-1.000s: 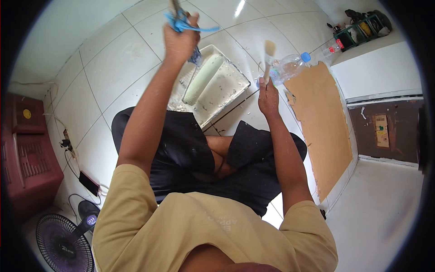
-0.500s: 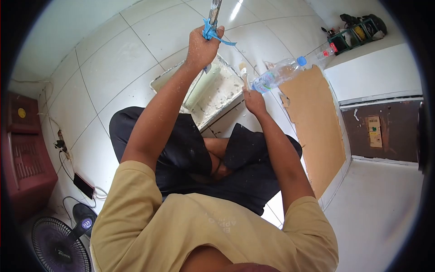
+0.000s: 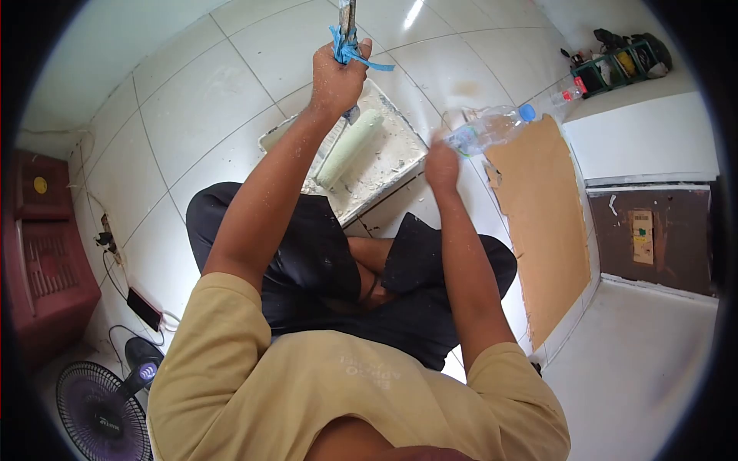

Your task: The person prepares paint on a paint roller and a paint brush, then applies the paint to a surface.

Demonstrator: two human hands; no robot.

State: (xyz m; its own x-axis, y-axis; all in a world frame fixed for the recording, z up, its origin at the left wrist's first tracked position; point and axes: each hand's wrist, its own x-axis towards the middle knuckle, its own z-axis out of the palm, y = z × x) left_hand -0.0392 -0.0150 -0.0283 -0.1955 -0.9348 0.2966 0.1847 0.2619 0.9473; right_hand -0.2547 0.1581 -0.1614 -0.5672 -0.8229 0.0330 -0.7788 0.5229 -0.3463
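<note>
Evidently grips the stick [image 3: 347,12] of a paint roller [image 3: 348,150] in the left hand [image 3: 338,81], fingers wrapped tight around it, with a blue strip [image 3: 350,54] knotted on just there. Has the pale green roller slanted within the outline of the white tray [image 3: 393,157]; cannot tell how firmly it rests inside. Holds a paintbrush [image 3: 464,90], badly blurred, upright in the closed right hand [image 3: 443,165]. Sits cross-legged before the tray, with a clear bottle [image 3: 496,127] lying just beyond the right hand, near torn cardboard [image 3: 542,238].
</note>
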